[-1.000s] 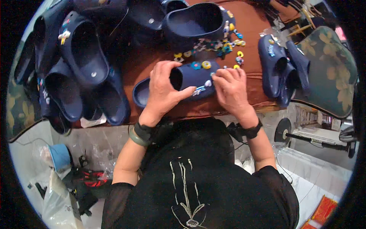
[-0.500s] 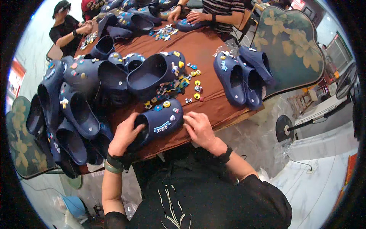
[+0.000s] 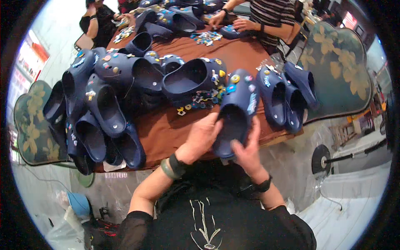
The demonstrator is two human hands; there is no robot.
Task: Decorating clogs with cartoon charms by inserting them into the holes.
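Forearms (image 3: 151, 188) extended forward; left fingers (image 3: 212, 121), right fingers (image 3: 254, 130) curved, facing inward.

A curvy dark-green panel (image 3: 339, 79) with tan leaf shapes stands at 2 o'clock, a similar green panel (image 3: 35, 132) at 9. Near 8 o'clock, a blue bucket (image 3: 79, 204) sits just above a whitish plastic bag (image 3: 68, 233); a black disc (image 3: 320, 159) adjoins a dark bar (image 3: 354, 152) between 3 and 4.

Navy clog (image 3: 239, 98): smooth, round-toed, foot opening upward
Charms on toe: round yellow charm (image 3: 235, 79), blue charm (image 3: 231, 88), reddish charm (image 3: 248, 78), pale charm (image 3: 251, 88) (too small to read its shape), blue-and-white banner charm (image 3: 252, 102) down the right side
Pose: held, toe pointing away, heel nearest
Place: at the worktop's (image 3: 164, 139) near edge, right of its middle
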